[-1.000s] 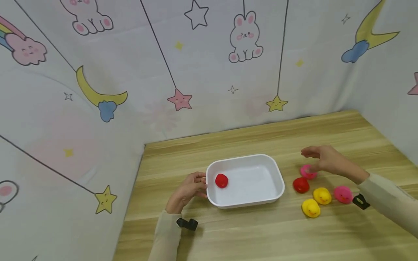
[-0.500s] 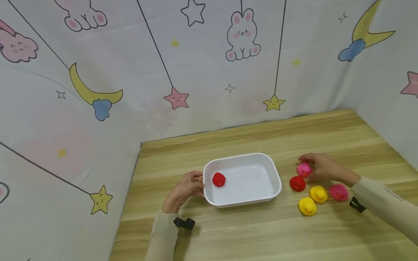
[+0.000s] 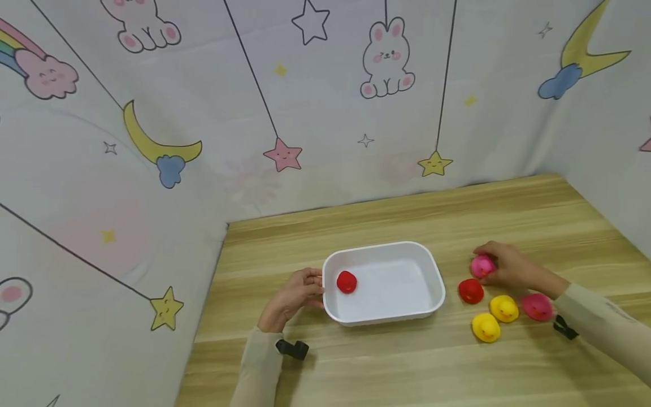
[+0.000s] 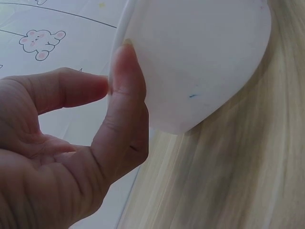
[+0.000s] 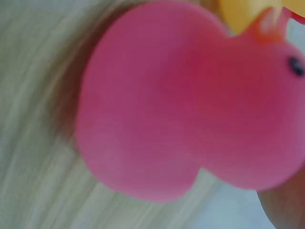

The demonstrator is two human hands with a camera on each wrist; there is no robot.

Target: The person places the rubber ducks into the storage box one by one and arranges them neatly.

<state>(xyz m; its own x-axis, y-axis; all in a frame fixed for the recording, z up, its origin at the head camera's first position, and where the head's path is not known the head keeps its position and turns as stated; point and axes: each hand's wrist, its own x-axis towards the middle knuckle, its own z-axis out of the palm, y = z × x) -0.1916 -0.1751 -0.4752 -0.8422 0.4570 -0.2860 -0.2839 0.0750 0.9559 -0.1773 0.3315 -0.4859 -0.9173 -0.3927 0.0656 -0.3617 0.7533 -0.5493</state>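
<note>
A white plastic basin sits mid-table. My left hand pinches its left rim; in the left wrist view, the thumb and fingers meet over that rim. Inside lies a small red toy, likely a duck. To the basin's right, my right hand holds a pink rubber duck between curled fingers and thumb. The right wrist view is mostly filled by another pink rubber duck below that wrist, with just a bit of the hand at lower right.
In front of the right hand are a red duck, two yellow ducks and the second pink duck, close together on the wooden table. A patterned white cloth hangs behind and along both sides.
From above the pink duck, my right hand has come down and closed its fingers around it. My left hand stays at the basin's rim. The head view shifts slightly.
</note>
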